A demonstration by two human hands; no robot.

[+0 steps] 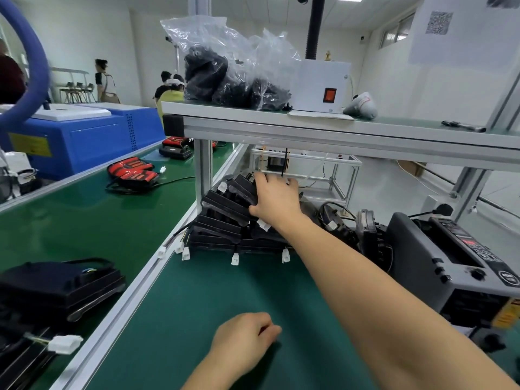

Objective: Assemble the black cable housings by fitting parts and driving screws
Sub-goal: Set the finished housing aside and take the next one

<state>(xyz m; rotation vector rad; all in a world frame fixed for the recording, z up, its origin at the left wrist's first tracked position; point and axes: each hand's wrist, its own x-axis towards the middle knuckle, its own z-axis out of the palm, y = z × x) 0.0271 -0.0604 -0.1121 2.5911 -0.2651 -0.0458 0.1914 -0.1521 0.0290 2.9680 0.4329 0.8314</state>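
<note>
A stack of black cable housings (222, 220) with white connectors on short wires lies under the shelf at the far edge of the green mat. My right hand (274, 199) reaches out over the top of the stack, its thumb and fingers curled round the uppermost housing (242, 190). My left hand (244, 340) rests near me on the green mat (197, 305), fingers loosely curled with nothing visible in them.
A grey machine with knobs (450, 266) stands at the right. Bags of black parts (233, 74) and a white box (320, 85) sit on the shelf above. More housings (56, 288) lie on the conveyor belt (70, 215) at left. People stand in the background.
</note>
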